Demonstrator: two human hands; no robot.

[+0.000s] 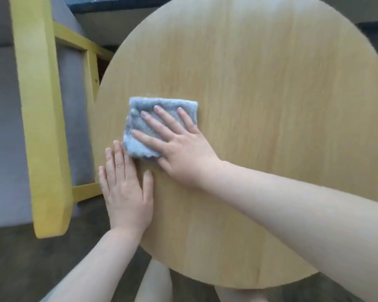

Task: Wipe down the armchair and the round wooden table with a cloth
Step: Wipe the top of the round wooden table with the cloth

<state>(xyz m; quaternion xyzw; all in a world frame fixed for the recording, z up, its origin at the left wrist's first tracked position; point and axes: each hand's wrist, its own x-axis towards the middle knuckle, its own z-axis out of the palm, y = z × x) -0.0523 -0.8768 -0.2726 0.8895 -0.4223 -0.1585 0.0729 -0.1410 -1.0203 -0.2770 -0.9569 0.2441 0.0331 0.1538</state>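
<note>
the round wooden table [260, 88] fills most of the head view, its pale top showing a straight grain that runs toward and away from the person. a folded blue-grey cloth [162, 105] lies flat on the table's left part, not far in from the edge. the right hand [179, 149] lies on the cloth with its fingers straight and spread, palm down, pressing it against the wood; the fingertips stop short of the cloth's far edge, and the heel of the hand rests on bare table beyond the cloth's near right corner. the left hand [127, 190] lies flat and open on the table's left rim, holding nothing, fingers straight and close together, their tips just beside the cloth's near left corner; whether they touch it cannot be told. both forearms are bare. the armchair [42, 118] stands just beside the table on the left, with a yellow wooden armrest and yellow frame rails around grey upholstery; the table's edge overlaps the frame in this view. dark grey floor [20, 264] shows under the chair and near the person's legs. no brand, label or writing can be read on the cloth, the table or the chair.
</note>
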